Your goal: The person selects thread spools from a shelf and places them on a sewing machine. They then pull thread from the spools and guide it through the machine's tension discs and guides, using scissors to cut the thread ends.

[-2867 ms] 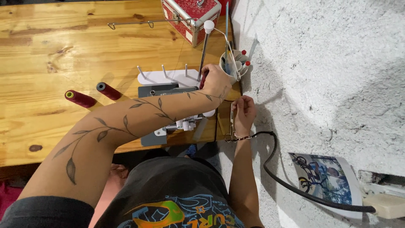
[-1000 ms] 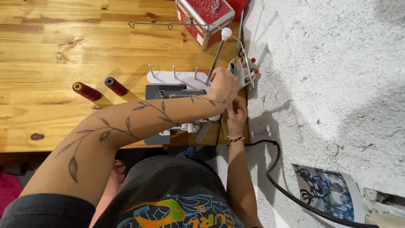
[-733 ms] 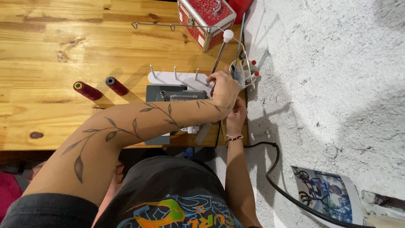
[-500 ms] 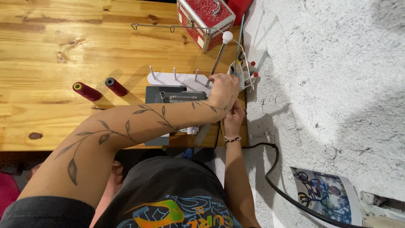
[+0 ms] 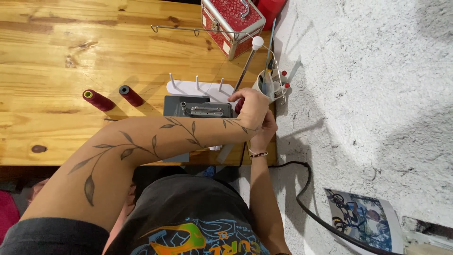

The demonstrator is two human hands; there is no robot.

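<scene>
A grey overlock sewing machine (image 5: 198, 109) stands at the near right edge of the wooden table (image 5: 56, 56), with a white spool stand (image 5: 198, 87) and its upright pins behind it. My left hand (image 5: 251, 109), on a tattooed forearm, reaches across the machine to its right end. Its fingers curl around a dark red thread cone (image 5: 238, 106), which is mostly hidden. My right hand (image 5: 265, 134) sits just below the left one at the machine's side. The right hand's fingers are covered, so its grip is not visible.
Two dark red thread cones (image 5: 98, 100) (image 5: 130, 96) lie on the table left of the machine. A red patterned case (image 5: 231, 21), a wire thread guide (image 5: 198, 30) and a cup of tools (image 5: 269, 85) stand behind. A black cable (image 5: 306, 203) and a printed picture (image 5: 361, 219) lie by the rough wall.
My right hand has risen from the table edge to just under my left hand. The left hand has stayed at the machine's right end, shifting only slightly.
</scene>
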